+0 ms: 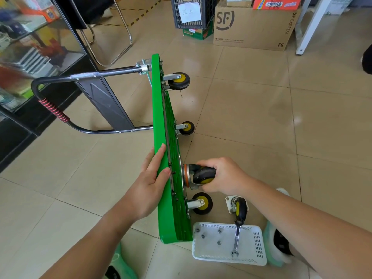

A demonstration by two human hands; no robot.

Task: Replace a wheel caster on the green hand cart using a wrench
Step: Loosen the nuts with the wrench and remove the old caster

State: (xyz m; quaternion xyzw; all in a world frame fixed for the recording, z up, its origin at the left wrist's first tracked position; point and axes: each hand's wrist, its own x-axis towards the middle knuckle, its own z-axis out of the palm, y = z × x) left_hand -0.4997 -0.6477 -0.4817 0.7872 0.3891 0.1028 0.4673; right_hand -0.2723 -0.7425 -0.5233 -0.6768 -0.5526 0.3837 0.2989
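Farthest left, the black tubular handle [53, 109], wound with red cord at its bend, lies on the glossy tiled floor [261, 117]. The green hand cart [159, 109] stands tipped on its long edge, so its ribbed plastic underside faces right.

Your left hand [151, 178] lies flat along the smooth upper rim of the deck, fingers straight and thumb resting on the edge, steadying it. Your right hand [223, 176] is curled round the replacement caster [198, 175], a black rubber wheel with a yellow hub in a bright metal fork with an orange ring. It holds the caster's base against the underside, near your end of the cart.

Three mounted casters [201, 203] of the same black-and-yellow make sit at the other corners.

Just right of the nearest one, a loose caster [238, 208] lies on the floor with its square steel plate showing. That is probably the one taken off, so removal looks done.

The white slotted plastic basket [258, 244] beside the cart holds four small metal nuts [219, 243]. The slim chrome wrench [237, 238] lies in it too, one end propped on the rim.

With the nuts unfitted and the wrench untouched, you seem to be at the positioning step. Threading the nuts and tightening them remain.
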